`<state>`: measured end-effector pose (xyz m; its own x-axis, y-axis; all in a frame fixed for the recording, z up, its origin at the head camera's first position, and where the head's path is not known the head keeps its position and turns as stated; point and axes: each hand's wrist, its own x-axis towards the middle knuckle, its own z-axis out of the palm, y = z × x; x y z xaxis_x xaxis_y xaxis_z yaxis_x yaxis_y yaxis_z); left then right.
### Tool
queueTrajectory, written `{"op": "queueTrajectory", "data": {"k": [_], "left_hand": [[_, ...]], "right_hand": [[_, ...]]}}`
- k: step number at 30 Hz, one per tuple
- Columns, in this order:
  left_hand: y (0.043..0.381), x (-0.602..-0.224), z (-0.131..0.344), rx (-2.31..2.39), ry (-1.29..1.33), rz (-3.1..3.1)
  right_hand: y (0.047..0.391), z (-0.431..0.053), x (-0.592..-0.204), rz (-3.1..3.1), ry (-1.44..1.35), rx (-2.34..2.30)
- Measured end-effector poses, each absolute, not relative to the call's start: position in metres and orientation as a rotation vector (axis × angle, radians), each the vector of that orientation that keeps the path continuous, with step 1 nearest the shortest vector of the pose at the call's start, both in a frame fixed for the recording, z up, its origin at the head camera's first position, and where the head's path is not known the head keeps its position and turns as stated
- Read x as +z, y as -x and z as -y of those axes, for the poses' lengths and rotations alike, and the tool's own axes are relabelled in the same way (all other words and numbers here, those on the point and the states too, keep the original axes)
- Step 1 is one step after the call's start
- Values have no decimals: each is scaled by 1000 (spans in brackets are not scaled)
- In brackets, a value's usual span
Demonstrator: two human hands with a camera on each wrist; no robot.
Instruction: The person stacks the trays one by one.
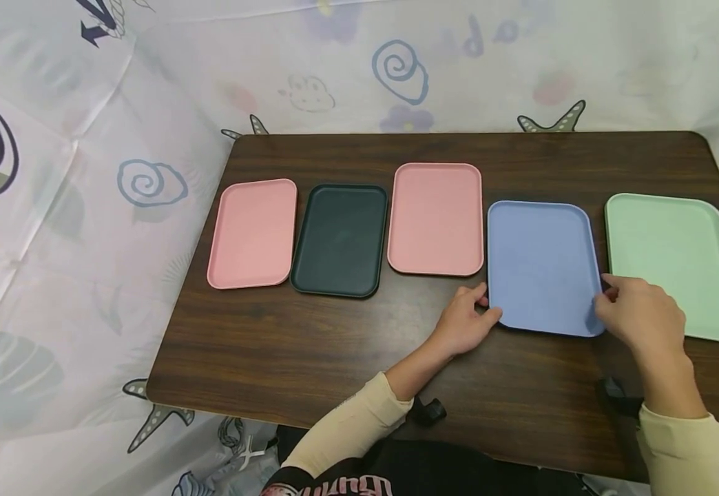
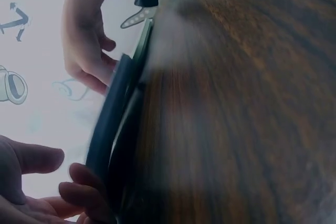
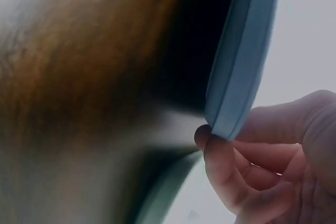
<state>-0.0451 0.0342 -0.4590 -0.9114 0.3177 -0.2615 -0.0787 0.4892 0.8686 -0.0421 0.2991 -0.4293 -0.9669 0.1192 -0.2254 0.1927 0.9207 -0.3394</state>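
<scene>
A blue tray point(image 1: 542, 269) sits between a pink tray point(image 1: 436, 220) and a pale green tray point(image 1: 675, 255), with both hands at its near corners. My right hand point(image 1: 641, 313) pinches its near right edge; in the right wrist view the thumb point(image 3: 273, 121) is on the upper side and a fingertip curls under the rim. My left hand point(image 1: 465, 320) is at the near left corner. In the left wrist view its fingers point(image 2: 89, 187) touch the tray's edge point(image 2: 107, 119), while the thumb point(image 2: 42, 159) stands apart from it.
Farther left on the brown wooden table point(image 1: 310, 351) lie a dark green tray point(image 1: 341, 238) and another pink tray point(image 1: 254, 234). The trays form an uneven row. A patterned white cloth point(image 1: 211, 76) hangs behind and to the left of the table.
</scene>
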Motion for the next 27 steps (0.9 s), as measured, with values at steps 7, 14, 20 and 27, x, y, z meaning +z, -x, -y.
{"op": "queueTrajectory", "data": {"k": [7, 14, 20, 27], "left_hand": [[50, -459, -30, 1495, -209, -2321], [50, -453, -19, 1556, -285, -2262], [40, -443, -1, 1612, -307, -2235], [20, -427, 35, 1696, -247, -2207]], "right_hand": [[37, -311, -426, -2765, -120, -769], [26, -316, -431, -2751, -51, -954], [17, -309, -422, -2698, -91, -1065], [13, -281, -416, -2551, -24, -1228]]}}
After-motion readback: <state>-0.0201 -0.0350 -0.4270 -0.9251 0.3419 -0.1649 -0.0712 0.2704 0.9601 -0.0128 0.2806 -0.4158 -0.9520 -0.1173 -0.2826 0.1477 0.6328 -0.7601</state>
